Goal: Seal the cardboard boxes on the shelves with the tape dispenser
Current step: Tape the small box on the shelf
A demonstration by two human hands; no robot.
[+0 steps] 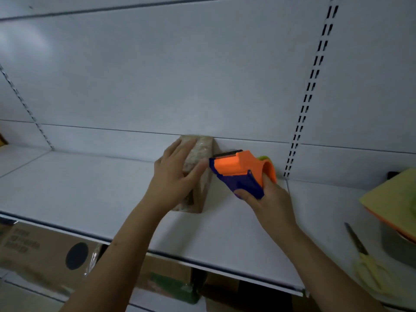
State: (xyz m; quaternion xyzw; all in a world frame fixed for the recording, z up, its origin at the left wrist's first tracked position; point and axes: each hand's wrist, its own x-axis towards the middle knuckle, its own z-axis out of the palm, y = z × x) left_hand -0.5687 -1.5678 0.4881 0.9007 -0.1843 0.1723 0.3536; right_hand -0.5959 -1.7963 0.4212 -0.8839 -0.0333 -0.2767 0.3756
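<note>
A small narrow cardboard box [201, 152] lies on the white shelf [78, 190], its top shiny with tape. My left hand [174, 174] rests flat on the box's top and left side, pressing it down with fingers spread. My right hand [269, 199] grips the handle of an orange and blue tape dispenser [238, 171]. The dispenser's toothed front edge sits just to the right of the box, close to my left fingertips. My hand covers the near part of the box's top.
Yellow-handled scissors [365, 260] lie on the shelf at the right. A yellow and orange item [391, 197] sits on a grey container at the far right. Larger cardboard boxes [42, 251] stand on the shelf below. A slotted upright [310, 86] runs up the back panel.
</note>
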